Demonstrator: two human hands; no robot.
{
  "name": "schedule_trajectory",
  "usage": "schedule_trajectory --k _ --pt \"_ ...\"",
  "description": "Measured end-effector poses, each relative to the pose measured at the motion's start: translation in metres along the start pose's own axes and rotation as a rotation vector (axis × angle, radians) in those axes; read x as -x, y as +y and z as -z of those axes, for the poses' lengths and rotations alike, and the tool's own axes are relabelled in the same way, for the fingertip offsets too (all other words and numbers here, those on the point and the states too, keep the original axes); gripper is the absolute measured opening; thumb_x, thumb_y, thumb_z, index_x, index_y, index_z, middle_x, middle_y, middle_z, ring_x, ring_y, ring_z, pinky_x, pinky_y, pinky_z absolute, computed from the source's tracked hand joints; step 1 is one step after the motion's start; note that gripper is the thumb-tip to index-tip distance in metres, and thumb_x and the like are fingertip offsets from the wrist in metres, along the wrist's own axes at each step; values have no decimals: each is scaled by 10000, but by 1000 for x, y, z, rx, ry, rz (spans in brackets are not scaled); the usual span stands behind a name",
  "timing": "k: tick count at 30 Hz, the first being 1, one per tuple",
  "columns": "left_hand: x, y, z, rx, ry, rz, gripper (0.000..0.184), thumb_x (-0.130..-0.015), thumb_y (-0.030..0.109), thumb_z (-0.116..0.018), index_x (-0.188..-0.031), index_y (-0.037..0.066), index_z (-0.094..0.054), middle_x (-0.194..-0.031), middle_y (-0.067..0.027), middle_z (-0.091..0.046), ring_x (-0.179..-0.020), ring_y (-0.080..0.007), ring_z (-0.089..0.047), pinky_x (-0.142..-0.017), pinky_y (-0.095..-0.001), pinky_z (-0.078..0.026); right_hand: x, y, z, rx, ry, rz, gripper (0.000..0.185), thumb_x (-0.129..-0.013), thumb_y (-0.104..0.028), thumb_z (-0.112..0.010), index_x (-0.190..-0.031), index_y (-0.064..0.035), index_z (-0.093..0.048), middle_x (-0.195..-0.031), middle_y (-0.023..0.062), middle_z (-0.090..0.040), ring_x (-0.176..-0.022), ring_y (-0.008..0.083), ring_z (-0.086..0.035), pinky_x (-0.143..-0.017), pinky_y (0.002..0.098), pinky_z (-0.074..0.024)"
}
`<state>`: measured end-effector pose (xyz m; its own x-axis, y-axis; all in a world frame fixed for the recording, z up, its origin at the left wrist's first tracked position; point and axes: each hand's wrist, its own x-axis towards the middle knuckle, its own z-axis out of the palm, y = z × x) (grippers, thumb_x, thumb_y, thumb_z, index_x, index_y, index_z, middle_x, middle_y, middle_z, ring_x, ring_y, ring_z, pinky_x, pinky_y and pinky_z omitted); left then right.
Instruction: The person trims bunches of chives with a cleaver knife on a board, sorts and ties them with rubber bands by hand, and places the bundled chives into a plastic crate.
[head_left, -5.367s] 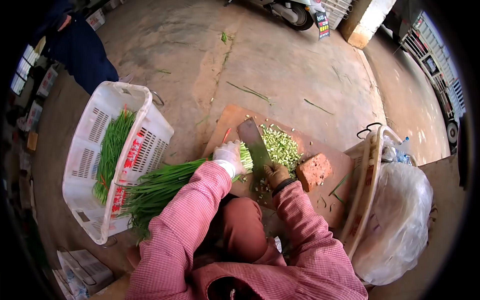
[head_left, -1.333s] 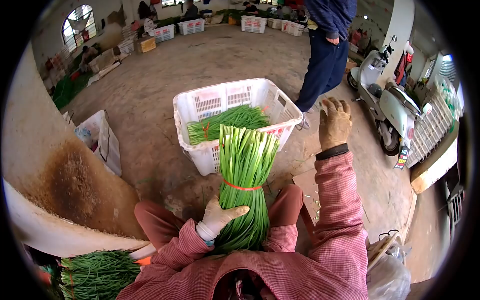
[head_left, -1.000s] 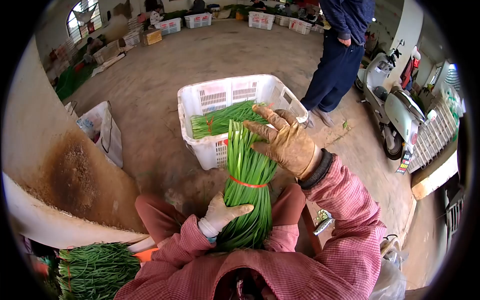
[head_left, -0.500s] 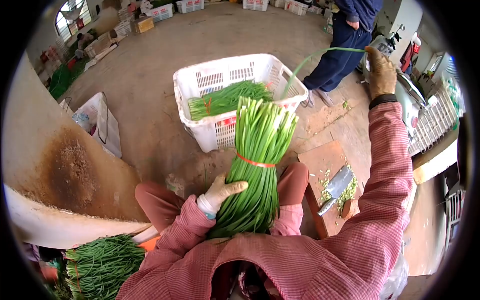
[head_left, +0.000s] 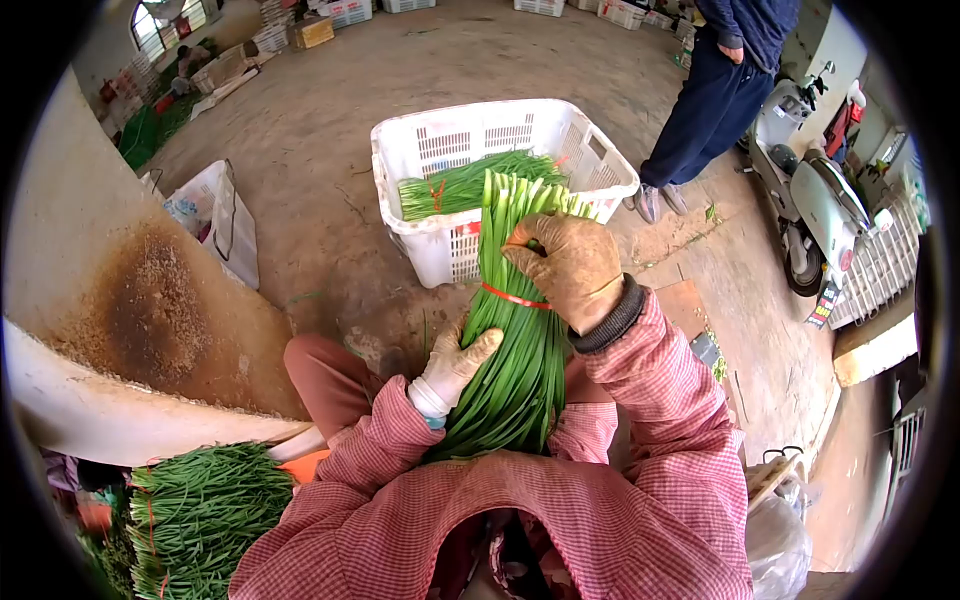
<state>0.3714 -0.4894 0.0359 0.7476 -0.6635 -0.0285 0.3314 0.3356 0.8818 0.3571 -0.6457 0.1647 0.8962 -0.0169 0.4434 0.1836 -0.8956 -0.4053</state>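
A thick bunch of garlic chives (head_left: 515,375) stands upright against my lap, pale cut ends up, with a red band (head_left: 515,297) around its middle. My left hand (head_left: 450,370), in a pale glove, is closed around the bunch's left side below the band. My right hand (head_left: 572,265), in a stained tan glove, is pinched on the stalks above the band. Its palm hides part of the stalk tops. Just beyond stands a white plastic crate (head_left: 432,240) holding other banded chives (head_left: 490,180). My right arm partly covers a board (head_left: 684,303) and a cleaver blade (head_left: 706,348).
More banded chives (head_left: 210,515) lie at lower left beside a stained pillar (head_left: 170,310). A white bin (head_left: 228,225) stands behind it. A person (head_left: 712,100) stands beyond the crate at right, near a parked scooter (head_left: 810,200). White crates (head_left: 540,6) line the far side.
My right hand has come down and inward from the far right, where it held out one long green leaf, to the top of the bunch. That leaf no longer shows. The view has shifted slightly.
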Motion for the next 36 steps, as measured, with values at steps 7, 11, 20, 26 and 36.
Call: schedule_trajectory --k 7,11,20,26,36 --pt "-5 9 15 73 -88 131 557 -730 335 -684 -1141 32 -463 -1014 -32 -554 -883 -115 -535 -766 -266 -456 -28 11 8 -283 106 54 127 -743 -98 -648 -855 -40 -631 -670 43 -613 -523 95 -514 -479 217 -420" --pt "-12 22 16 123 -134 93 551 -727 314 -685 -1145 32 -462 -1011 -43 -566 -873 -131 -556 -772 -278 -470 -68 14 76 -356 177 -7 141 -780 -145 -629 -883 -49 -633 -709 -3 -598 -519 64 -484 -486 187 -415" --pt "-30 17 64 301 -79 69 423 -759 309 -643 -1069 45 -527 -923 -36 -604 -768 -130 -588 -691 -272 -503 -10 56 246 79 787 -23 213 -821 -150 -584 -1026 -105 -621 -917 29 -628 -788 69 -557 -701 180 -446" --pt "-54 61 64 281 105 -257 275 -775 150 -640 -1008 51 -534 -896 -32 -600 -748 -125 -581 -670 -262 -498 31 75 154 446 504 -27 291 -745 -107 -638 -1033 -114 -598 -930 41 -622 -781 174 -589 -719 243 -479" --pt "-63 71 37 47 524 -562 348 -742 80 -674 -1031 9 -495 -922 -41 -577 -776 -102 -535 -711 -232 -446 -15 -29 -67 345 211 275 154 -791 -216 -568 -753 -69 -549 -610 88 -541 -537 242 -546 -462 330 -436"
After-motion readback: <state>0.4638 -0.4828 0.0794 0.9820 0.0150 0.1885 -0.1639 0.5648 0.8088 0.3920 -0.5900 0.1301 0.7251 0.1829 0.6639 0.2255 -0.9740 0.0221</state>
